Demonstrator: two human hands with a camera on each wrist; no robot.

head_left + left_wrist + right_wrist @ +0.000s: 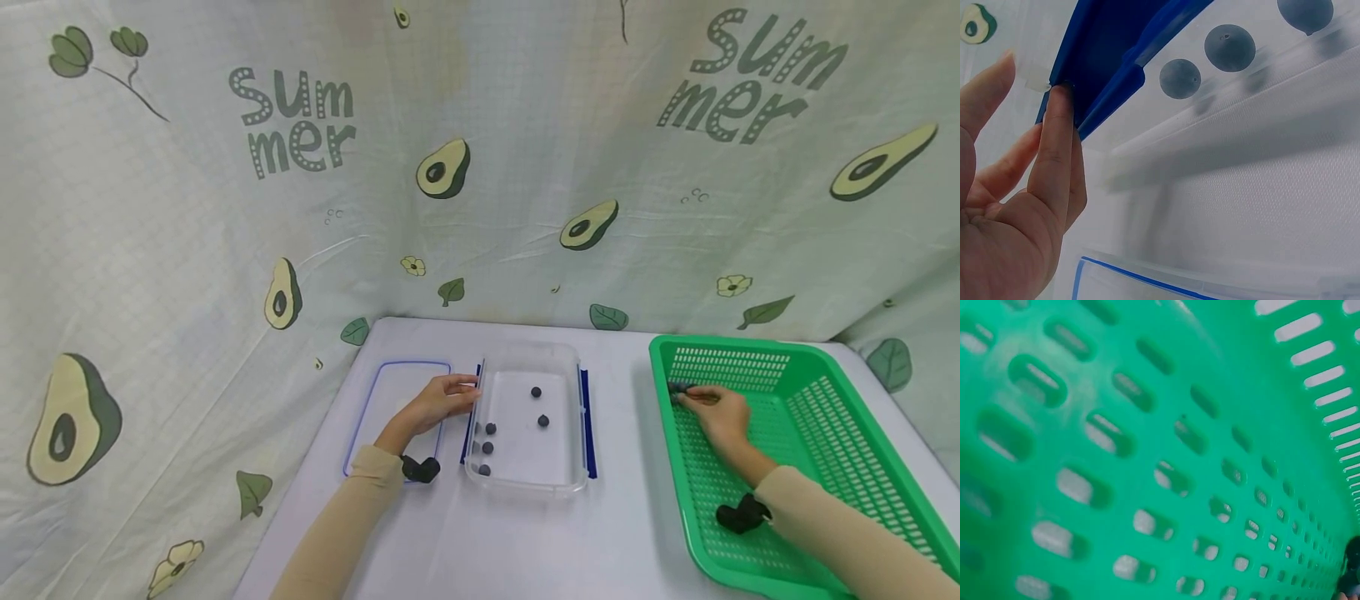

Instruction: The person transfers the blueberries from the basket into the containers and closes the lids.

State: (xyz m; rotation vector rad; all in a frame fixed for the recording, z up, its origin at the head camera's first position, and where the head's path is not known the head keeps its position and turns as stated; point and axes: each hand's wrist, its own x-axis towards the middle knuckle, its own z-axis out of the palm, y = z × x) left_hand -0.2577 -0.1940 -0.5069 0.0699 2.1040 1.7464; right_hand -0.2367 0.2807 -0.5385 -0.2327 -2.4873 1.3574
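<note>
A clear plastic container [532,482] stands mid-table with several dark blueberries [543,421] inside. My left hand [442,398] rests at its left side; in the left wrist view, nearly straight fingers touch the blue side latch [1116,56], with the thumb apart. Blueberries [1230,48] show through the clear wall there. My right hand [718,417] reaches inside the green basket [678,492] at its left wall. Its thumb and fingers pinch at a blueberry [678,398] near the far left corner, beside other dark blue ones. The right wrist view mostly shows the basket's slotted wall [1210,456].
A clear lid with a blue rim [360,417] lies left of the container. Another blue latch [588,425] hangs out on the container's right side. A printed curtain [510,167] closes off the back, and the white table [615,517] shows between container and basket.
</note>
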